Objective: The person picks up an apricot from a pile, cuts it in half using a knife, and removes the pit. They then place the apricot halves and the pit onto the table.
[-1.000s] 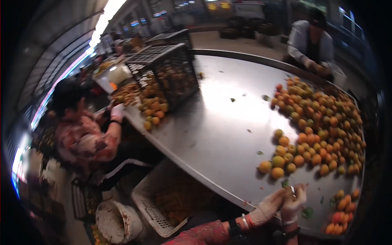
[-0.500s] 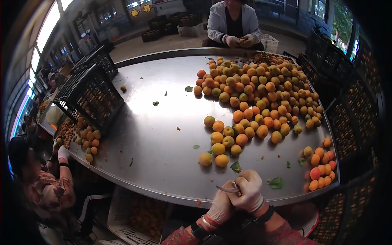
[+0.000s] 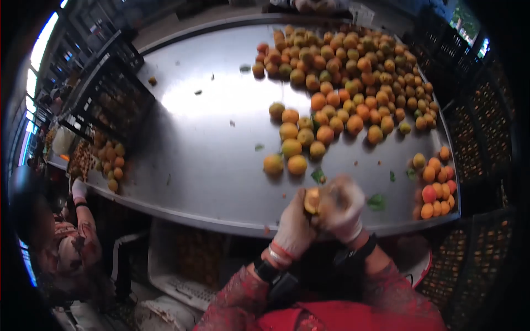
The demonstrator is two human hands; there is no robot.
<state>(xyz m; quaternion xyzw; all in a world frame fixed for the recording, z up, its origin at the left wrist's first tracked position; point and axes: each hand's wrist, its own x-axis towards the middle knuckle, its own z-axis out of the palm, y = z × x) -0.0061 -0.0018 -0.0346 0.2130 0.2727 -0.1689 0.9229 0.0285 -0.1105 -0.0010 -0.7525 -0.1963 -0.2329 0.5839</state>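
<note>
My left hand point(image 3: 295, 225), in a pale glove, is closed around a cut apricot point(image 3: 312, 201) whose orange flesh and hollow face upward. Right against it is my right hand point(image 3: 343, 209), also gloved and smeared by motion. Its fingers cannot be made out, and no knife shows clearly. Both hands are over the near edge of the metal table point(image 3: 210, 182). Just beyond them lie loose whole apricots point(image 3: 297, 164) and a green leaf point(image 3: 318, 176). Another leaf point(image 3: 376, 202) is to the right of my right hand.
A large apricot heap point(image 3: 353, 71) covers the table's far right; a smaller group point(image 3: 438, 190) sits at the right corner. A dark crate point(image 3: 107, 96) lies tipped at left, near a co-worker point(image 3: 74, 243). Below the edge is a white basket point(image 3: 182, 259). Crates point(image 3: 480, 165) stand at right.
The view has tilted down, so the table sits higher. The curved knife blade seen at my right hand no longer shows clearly. A cut apricot now shows in my left hand.
</note>
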